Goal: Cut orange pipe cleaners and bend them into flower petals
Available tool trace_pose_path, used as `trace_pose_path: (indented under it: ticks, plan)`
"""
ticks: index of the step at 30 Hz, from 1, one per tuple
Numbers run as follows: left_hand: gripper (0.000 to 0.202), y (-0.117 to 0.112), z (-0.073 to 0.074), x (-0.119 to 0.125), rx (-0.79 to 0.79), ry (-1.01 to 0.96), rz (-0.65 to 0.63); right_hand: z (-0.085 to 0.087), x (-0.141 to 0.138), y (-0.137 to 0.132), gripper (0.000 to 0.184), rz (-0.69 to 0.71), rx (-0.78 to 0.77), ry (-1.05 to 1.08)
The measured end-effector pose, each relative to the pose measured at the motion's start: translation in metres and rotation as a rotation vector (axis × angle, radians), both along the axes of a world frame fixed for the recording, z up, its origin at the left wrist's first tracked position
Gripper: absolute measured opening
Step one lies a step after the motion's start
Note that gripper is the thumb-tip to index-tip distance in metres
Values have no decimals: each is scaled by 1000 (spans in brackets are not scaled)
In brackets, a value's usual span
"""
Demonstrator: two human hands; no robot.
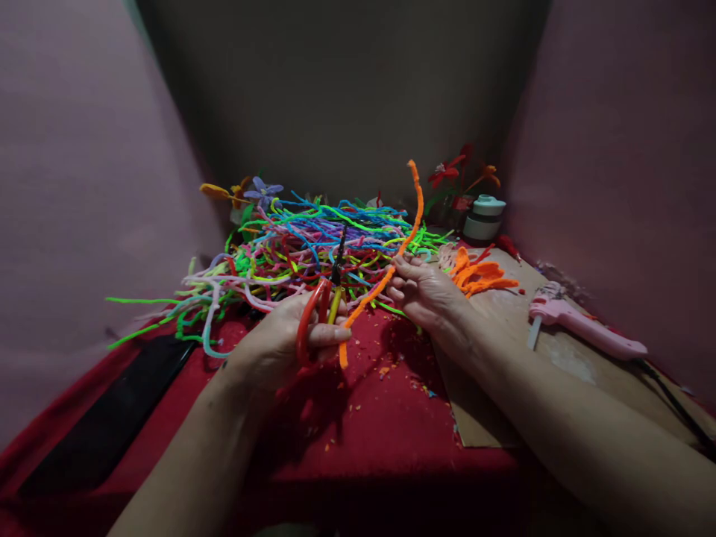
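Note:
An orange pipe cleaner (369, 296) runs slantwise between my two hands, its upper end standing free. My left hand (280, 335) is closed around scissors (318, 317) with red and yellow handles and dark blades that point away from me. The same hand's thumb pinches the pipe cleaner near its lower end. Further up, the fingertips of my right hand (428, 291) grip the pipe cleaner near its middle. Just beyond both hands lies a big tangled heap of many-coloured pipe cleaners (313, 239).
Orange looped pieces (475, 272) and a pink glue gun (587, 324) rest on a board (481, 418) at the right. Behind them stands a light-coloured jar (484, 216). Pipe-cleaner flowers (262, 192) stand at the back. A black flat object (112, 410) lies left on the red cloth (358, 440).

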State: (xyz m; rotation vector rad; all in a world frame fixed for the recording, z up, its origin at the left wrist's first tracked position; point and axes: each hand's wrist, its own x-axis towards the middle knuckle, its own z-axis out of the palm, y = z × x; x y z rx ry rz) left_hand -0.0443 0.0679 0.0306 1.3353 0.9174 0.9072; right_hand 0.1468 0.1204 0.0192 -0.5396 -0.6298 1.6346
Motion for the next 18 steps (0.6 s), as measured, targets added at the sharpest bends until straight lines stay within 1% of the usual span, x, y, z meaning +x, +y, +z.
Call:
trace_pose_path:
  ticks: [5, 10, 15, 18]
  plan:
    - [22, 2, -2, -2, -19, 17, -37, 2, 1, 3, 17, -76, -29, -39]
    - [22, 0, 1, -2, -68, -77, -14, 4, 3, 5, 16, -97, -22, -45]
    - [18, -1, 3, -2, -63, -108, -56, 6, 5, 6, 17, -157, -81, -35]
    - [19, 0, 4, -4, -55, -98, -33, 6, 8, 8, 18, -207, -93, -21]
